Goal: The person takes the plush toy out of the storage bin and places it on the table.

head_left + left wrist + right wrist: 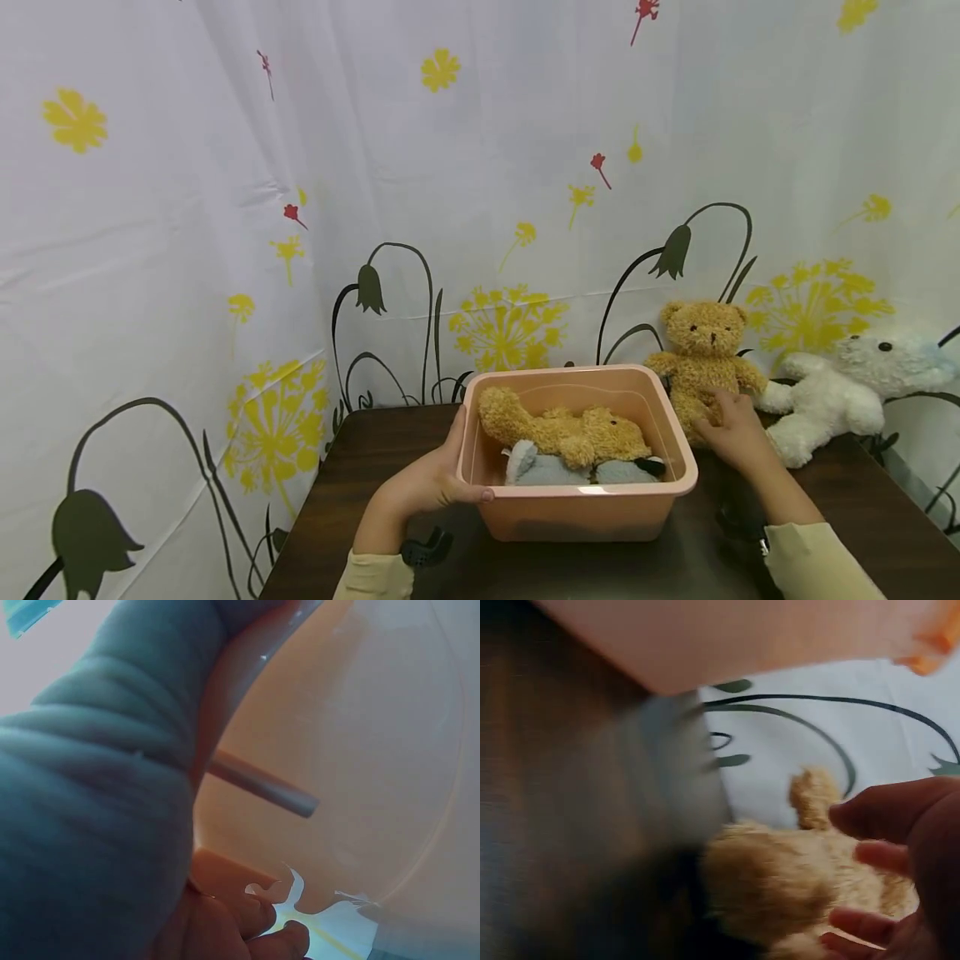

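My left hand (427, 482) holds the left end of a peach plastic tub (577, 518), its thumb at the front corner and fingers along the side. Inside the tub lie a golden-brown plush toy (573, 435) and grey plush (553, 471), partly covered. To the tub's right, a golden teddy bear (703, 333) sits upright against the curtain. My right hand (738, 429) is at the bear's lower body; in the right wrist view its thumb and fingers (877, 814) are spread beside the fur, not closed round it. Whether they touch it I cannot tell.
A white plush toy (828, 408) leans at the right, close beside the bear. The dark wooden table (375, 446) carries everything. A white curtain (525, 150) printed with flowers hangs right behind the table.
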Available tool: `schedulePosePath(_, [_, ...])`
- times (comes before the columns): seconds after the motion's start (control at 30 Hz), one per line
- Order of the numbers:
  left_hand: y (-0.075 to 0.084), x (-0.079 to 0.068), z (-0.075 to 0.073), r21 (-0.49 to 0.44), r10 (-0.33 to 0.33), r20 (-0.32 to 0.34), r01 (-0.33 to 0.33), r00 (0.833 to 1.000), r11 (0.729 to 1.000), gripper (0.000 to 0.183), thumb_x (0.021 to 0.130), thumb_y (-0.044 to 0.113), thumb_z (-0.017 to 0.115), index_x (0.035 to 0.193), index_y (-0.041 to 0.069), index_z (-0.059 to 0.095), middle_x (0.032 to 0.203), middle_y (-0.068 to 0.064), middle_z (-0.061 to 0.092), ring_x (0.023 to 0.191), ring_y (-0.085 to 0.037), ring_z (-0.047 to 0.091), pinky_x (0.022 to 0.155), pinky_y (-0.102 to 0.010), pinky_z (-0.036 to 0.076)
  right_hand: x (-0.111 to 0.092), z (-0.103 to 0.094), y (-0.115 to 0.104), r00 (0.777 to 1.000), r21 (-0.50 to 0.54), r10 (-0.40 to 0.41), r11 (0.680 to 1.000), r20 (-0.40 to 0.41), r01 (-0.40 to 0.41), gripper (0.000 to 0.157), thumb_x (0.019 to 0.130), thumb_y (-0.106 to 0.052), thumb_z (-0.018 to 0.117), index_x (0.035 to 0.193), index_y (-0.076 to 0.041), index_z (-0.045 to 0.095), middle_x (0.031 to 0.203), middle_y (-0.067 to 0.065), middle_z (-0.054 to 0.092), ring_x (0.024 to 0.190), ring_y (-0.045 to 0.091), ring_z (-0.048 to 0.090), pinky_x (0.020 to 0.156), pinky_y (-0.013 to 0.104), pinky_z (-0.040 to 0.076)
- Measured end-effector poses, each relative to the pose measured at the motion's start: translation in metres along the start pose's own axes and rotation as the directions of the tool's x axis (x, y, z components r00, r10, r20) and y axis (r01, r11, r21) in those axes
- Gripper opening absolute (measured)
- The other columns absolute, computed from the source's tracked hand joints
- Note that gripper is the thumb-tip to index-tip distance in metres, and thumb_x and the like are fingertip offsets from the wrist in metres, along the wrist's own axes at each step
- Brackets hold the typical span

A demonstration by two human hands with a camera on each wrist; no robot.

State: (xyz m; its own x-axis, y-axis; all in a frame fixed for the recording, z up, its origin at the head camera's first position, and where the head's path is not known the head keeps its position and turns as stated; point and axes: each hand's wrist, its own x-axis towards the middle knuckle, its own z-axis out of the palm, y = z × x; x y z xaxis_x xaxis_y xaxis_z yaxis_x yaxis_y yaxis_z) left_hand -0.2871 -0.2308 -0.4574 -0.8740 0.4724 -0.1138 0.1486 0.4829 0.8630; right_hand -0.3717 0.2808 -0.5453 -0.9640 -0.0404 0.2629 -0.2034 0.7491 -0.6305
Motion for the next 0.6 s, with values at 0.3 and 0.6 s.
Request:
schedulePosePath(0.3, [-0.006,0.005,0.003,-0.020,0.007,0.004,-0.007,1.000,1.000,0.151,0.086,0.039,0.094,0.170,0.030,-0.030,0.181,-0.027,0.004,0.146,-0.043,0.055,0.111,-0.044,0.052,-0.022,0.038,0.020,0.993,-0.265,-0.092,0.962,-0.081,0.067,0.061,0.093,-0.022,0.081,0.148,-0.009,0.059,0.126,0.030,0.057,0.120,0.059,0.053,0.088,0.076,0.042])
schedulePosePath(0.6, [-0.009,0.005,-0.002,-0.017,-0.022,0.004,0.022,1.000,1.000,0.151,0.086,0.041,0.094,0.170,0.030,-0.031,0.183,-0.023,0.000,0.149,-0.041,0.053,0.112,-0.047,0.053,-0.020,0.045,0.025,0.982,-0.280,-0.143,0.954,-0.121,0.104,0.062,0.092,-0.026,0.083,0.147,-0.009,0.060,0.103,0.019,0.054,0.099,0.044,0.053,0.080,0.061,0.040])
